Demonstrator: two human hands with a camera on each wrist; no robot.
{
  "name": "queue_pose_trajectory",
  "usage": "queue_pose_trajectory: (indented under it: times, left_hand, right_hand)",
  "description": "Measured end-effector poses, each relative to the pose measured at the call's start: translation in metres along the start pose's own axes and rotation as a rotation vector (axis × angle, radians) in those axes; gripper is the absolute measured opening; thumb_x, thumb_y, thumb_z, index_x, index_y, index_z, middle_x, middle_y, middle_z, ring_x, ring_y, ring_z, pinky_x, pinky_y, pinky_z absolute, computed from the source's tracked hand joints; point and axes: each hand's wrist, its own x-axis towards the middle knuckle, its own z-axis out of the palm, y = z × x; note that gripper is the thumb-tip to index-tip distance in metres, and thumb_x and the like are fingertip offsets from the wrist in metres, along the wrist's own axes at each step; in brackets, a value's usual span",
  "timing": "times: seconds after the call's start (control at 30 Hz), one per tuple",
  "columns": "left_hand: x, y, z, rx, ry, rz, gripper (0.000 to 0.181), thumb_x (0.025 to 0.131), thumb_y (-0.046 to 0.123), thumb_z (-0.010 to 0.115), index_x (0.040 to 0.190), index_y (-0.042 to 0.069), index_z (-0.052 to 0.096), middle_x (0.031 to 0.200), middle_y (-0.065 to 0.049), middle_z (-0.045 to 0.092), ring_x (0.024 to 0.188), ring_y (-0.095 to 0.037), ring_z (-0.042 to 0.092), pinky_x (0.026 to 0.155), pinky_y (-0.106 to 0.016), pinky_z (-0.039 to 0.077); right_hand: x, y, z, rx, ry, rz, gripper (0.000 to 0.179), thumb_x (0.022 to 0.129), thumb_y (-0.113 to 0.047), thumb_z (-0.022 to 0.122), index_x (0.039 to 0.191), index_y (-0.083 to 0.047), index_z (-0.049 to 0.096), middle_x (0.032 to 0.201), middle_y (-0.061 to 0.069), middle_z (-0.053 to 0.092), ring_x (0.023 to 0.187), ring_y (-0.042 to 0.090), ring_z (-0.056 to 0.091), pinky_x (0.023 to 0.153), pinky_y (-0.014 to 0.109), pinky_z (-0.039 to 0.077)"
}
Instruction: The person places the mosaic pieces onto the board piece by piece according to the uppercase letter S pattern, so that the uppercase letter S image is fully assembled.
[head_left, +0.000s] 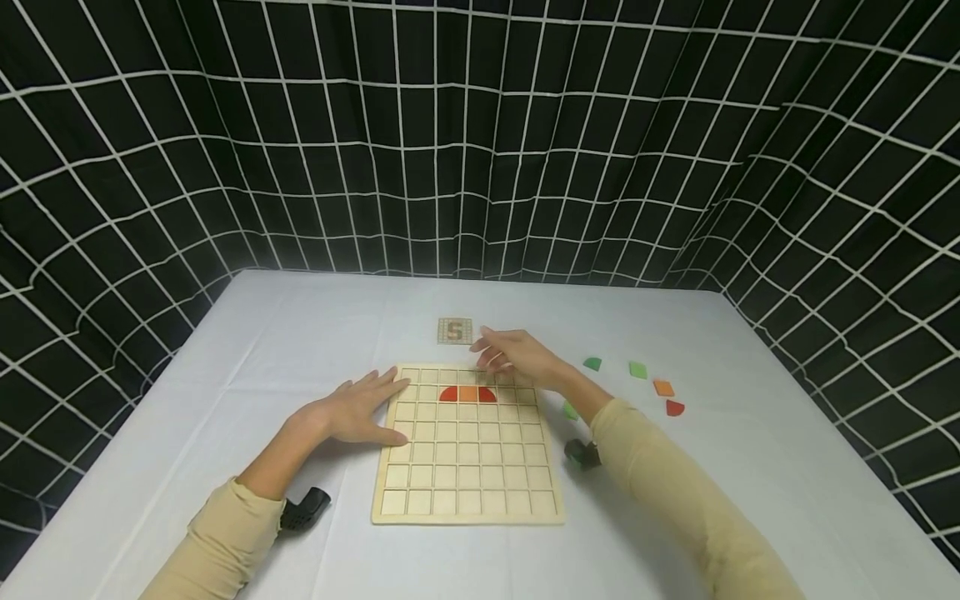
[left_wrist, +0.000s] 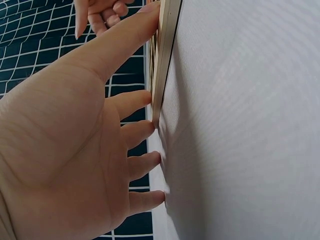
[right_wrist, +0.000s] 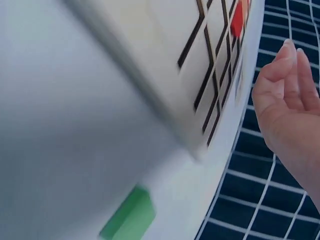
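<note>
A pale wooden grid board [head_left: 468,479] lies on the white table. In its second row from the far side sit a red rounded piece [head_left: 449,394], an orange square [head_left: 468,394] and another red rounded piece [head_left: 487,395]. My left hand [head_left: 356,412], fingers spread, rests at the board's left edge, with the thumb on the rim. Over the far right part of the board hovers my right hand [head_left: 517,357], fingers loosely bent. Nothing shows between its thumb and fingers in the right wrist view, where the hand [right_wrist: 290,95] is beyond the board.
Beyond the board lies a small square tile [head_left: 454,331] with a mark like an S. To the right are loose pieces: dark green [head_left: 593,363], light green [head_left: 637,370], orange [head_left: 663,387] and red [head_left: 675,407]. Another green piece [head_left: 570,410] lies beside the board, partly behind the right forearm.
</note>
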Motion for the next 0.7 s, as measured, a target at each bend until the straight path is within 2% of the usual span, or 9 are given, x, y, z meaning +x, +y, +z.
queue_pose_trajectory:
  times: [0.3, 0.4, 0.7]
  left_hand:
    - [0.001, -0.001, 0.000, 0.007, 0.000, -0.003, 0.093, 0.082, 0.058, 0.065, 0.150, 0.006, 0.028, 0.156, -0.019, 0.016, 0.140, -0.042, 0.013, 0.108, -0.064, 0.011]
    - [0.002, -0.001, 0.000, 0.009, -0.001, 0.001, 0.093, 0.082, 0.058, 0.065, 0.150, 0.007, 0.028, 0.156, -0.019, 0.015, 0.140, -0.043, 0.013, 0.108, -0.064, 0.011]
    - [0.002, -0.001, 0.001, 0.001, -0.003, 0.006, 0.093, 0.082, 0.057, 0.065, 0.150, 0.006, 0.028, 0.155, -0.020, 0.015, 0.140, -0.043, 0.013, 0.108, -0.064, 0.011]
  right_hand:
    - [-0.015, 0.018, -0.033, 0.062, 0.052, 0.040, 0.054, 0.103, -0.040, 0.039, 0.128, 0.006, 0.054, 0.108, 0.016, 0.061, 0.100, 0.026, 0.057, 0.092, 0.038, 0.047]
    - [-0.022, 0.023, -0.042, 0.080, 0.052, 0.045, 0.054, 0.103, -0.037, 0.039, 0.129, 0.009, 0.051, 0.110, 0.019, 0.060, 0.099, 0.027, 0.057, 0.094, 0.040, 0.047]
    - [-0.043, 0.040, -0.058, 0.080, 0.049, 0.060, 0.058, 0.103, -0.039, 0.040, 0.129, 0.012, 0.047, 0.111, 0.023, 0.060, 0.095, 0.026, 0.060, 0.087, 0.035, 0.051]
